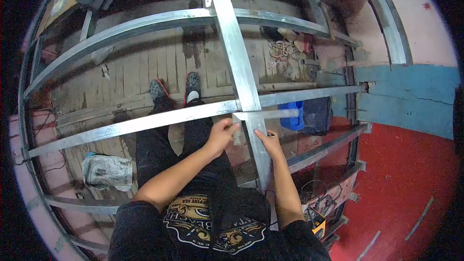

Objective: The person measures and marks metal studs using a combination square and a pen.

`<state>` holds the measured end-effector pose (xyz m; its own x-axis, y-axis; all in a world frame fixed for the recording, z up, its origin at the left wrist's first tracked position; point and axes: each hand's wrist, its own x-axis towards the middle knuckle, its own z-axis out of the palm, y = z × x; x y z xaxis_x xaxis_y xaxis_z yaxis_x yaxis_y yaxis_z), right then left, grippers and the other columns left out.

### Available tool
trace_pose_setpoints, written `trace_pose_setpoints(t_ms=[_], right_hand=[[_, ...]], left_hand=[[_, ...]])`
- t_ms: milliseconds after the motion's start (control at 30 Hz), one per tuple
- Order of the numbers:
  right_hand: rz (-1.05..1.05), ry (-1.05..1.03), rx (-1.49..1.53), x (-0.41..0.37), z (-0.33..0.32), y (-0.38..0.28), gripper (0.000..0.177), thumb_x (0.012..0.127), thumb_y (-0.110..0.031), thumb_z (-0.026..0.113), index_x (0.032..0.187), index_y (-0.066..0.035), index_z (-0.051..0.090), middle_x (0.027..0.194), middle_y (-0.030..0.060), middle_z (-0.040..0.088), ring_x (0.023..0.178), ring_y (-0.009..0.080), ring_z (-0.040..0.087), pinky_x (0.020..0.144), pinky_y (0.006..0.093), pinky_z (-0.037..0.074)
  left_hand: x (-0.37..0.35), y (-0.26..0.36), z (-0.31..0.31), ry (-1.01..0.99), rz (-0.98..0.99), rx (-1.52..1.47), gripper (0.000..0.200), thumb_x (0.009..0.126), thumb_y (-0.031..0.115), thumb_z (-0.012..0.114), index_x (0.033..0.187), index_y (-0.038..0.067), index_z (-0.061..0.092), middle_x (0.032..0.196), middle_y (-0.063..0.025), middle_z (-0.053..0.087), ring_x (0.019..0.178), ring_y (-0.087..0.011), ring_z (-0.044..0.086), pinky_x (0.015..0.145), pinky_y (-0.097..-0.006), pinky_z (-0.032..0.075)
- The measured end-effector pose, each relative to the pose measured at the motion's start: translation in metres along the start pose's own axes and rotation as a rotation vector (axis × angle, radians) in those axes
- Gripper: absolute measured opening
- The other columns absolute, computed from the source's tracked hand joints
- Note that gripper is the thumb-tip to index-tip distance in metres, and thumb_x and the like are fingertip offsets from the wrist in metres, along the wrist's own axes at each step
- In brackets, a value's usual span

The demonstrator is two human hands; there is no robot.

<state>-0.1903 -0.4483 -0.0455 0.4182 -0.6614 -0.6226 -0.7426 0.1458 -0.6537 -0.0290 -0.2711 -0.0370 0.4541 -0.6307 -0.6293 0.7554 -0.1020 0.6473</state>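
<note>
A long silvery metal tube [238, 53] runs lengthwise in front of me, lying across a crosswise metal bar [193, 113]. An L-shaped try square [275, 114] lies over the tube, its long blade pointing right and its short leg along the tube's left side. My left hand [222, 138] is closed with thumb and fingers on that short leg. Just below the blade, my right hand [270, 144] grips the tube's right edge, thumb on the top face. A small dark thing shows at its fingers, too small to name.
More metal bars [140, 24] form a frame around me over a wooden slat floor [130, 72]. A blue container [292, 116] stands at right, with tangled cords [282, 53] beyond. A white sack [108, 171] lies left. A yellow-black device [317, 224] sits lower right.
</note>
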Motion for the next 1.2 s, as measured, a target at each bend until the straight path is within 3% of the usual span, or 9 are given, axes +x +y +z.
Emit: trace_pose_setpoints(t_ms=[167, 233, 433, 667, 767, 900, 1033, 1100, 1200], right_hand=[[0.035, 0.068, -0.092, 0.005, 0.015, 0.023, 0.081, 0.075, -0.053, 0.085, 0.118, 0.013, 0.067, 0.11, 0.0257, 0.072, 0.107, 0.0325, 0.068, 0.097, 0.0387, 0.051], [-0.091, 0.058, -0.102, 0.011, 0.015, 0.029, 0.05, 0.084, -0.041, 0.081, 0.106, 0.004, 0.075, 0.098, 0.0116, 0.074, 0.09, 0.0173, 0.066, 0.084, 0.0318, 0.051], [-0.133, 0.062, -0.181, 0.001, 0.013, 0.003, 0.052, 0.084, -0.042, 0.08, 0.105, 0.005, 0.075, 0.095, 0.0114, 0.075, 0.087, 0.0175, 0.066, 0.081, 0.0325, 0.052], [-0.108, 0.014, -0.127, 0.003, 0.014, 0.001, 0.038, 0.087, -0.03, 0.08, 0.101, 0.005, 0.075, 0.091, 0.0072, 0.074, 0.083, 0.0127, 0.064, 0.075, 0.0292, 0.05], [-0.088, 0.012, -0.085, 0.005, 0.014, 0.005, 0.044, 0.083, -0.033, 0.083, 0.099, 0.006, 0.074, 0.092, 0.0136, 0.076, 0.083, 0.0186, 0.068, 0.078, 0.0326, 0.052], [-0.082, 0.017, -0.083, 0.001, 0.019, -0.001, 0.036, 0.087, -0.027, 0.08, 0.1, 0.005, 0.073, 0.092, 0.0082, 0.074, 0.083, 0.0145, 0.064, 0.078, 0.0305, 0.05], [-0.149, 0.064, -0.11, 0.003, 0.02, 0.004, 0.031, 0.092, -0.025, 0.076, 0.102, 0.004, 0.073, 0.094, 0.0075, 0.073, 0.087, 0.0146, 0.063, 0.082, 0.0309, 0.049], [-0.134, 0.081, -0.116, 0.004, 0.019, 0.006, 0.038, 0.093, -0.029, 0.075, 0.106, 0.006, 0.071, 0.098, 0.0094, 0.072, 0.09, 0.016, 0.063, 0.086, 0.0323, 0.049], [-0.096, 0.24, -0.195, -0.001, 0.024, 0.007, 0.046, 0.094, -0.035, 0.074, 0.108, 0.009, 0.068, 0.101, 0.0104, 0.071, 0.094, 0.0175, 0.062, 0.089, 0.0336, 0.049]], left_hand=[[0.005, 0.016, -0.03, 0.134, 0.049, 0.003, 0.016, 0.096, 0.017, 0.071, 0.101, 0.002, 0.07, 0.089, -0.0008, 0.068, 0.073, -0.0082, 0.06, 0.06, -0.0245, 0.047], [0.004, 0.031, -0.027, 0.168, 0.01, 0.012, 0.015, 0.096, 0.017, 0.072, 0.101, 0.003, 0.069, 0.091, -0.0004, 0.068, 0.076, -0.0081, 0.061, 0.064, -0.0248, 0.05], [0.03, 0.042, -0.01, 0.165, -0.024, -0.029, 0.014, 0.096, 0.018, 0.072, 0.101, 0.006, 0.068, 0.093, -0.0008, 0.068, 0.08, -0.0098, 0.065, 0.072, -0.0281, 0.055], [0.05, 0.051, 0.005, 0.195, 0.014, 0.008, 0.015, 0.095, 0.016, 0.072, 0.1, 0.003, 0.068, 0.089, -0.0021, 0.067, 0.072, -0.009, 0.061, 0.064, -0.0273, 0.05], [0.051, 0.047, 0.006, 0.216, 0.025, -0.1, 0.017, 0.093, 0.016, 0.074, 0.096, 0.0, 0.068, 0.084, -0.0033, 0.067, 0.07, -0.0098, 0.06, 0.061, -0.0271, 0.048], [0.06, 0.028, -0.002, 0.216, 0.097, -0.046, 0.021, 0.092, 0.022, 0.076, 0.097, 0.002, 0.07, 0.086, -0.0027, 0.069, 0.072, -0.0098, 0.062, 0.06, -0.0264, 0.05], [0.07, 0.013, -0.004, 0.309, 0.232, 0.114, 0.022, 0.088, 0.018, 0.079, 0.092, -0.001, 0.07, 0.081, -0.0082, 0.071, 0.072, -0.0118, 0.065, 0.06, -0.0301, 0.051], [0.07, 0.015, -0.006, 0.279, 0.254, 0.091, 0.027, 0.084, 0.021, 0.08, 0.092, -0.003, 0.07, 0.081, -0.016, 0.072, 0.071, -0.0226, 0.069, 0.068, -0.036, 0.054], [0.07, 0.015, -0.007, 0.273, 0.249, 0.062, 0.025, 0.084, 0.019, 0.079, 0.088, -0.003, 0.068, 0.08, -0.0175, 0.072, 0.072, -0.0253, 0.07, 0.069, -0.0379, 0.054]])
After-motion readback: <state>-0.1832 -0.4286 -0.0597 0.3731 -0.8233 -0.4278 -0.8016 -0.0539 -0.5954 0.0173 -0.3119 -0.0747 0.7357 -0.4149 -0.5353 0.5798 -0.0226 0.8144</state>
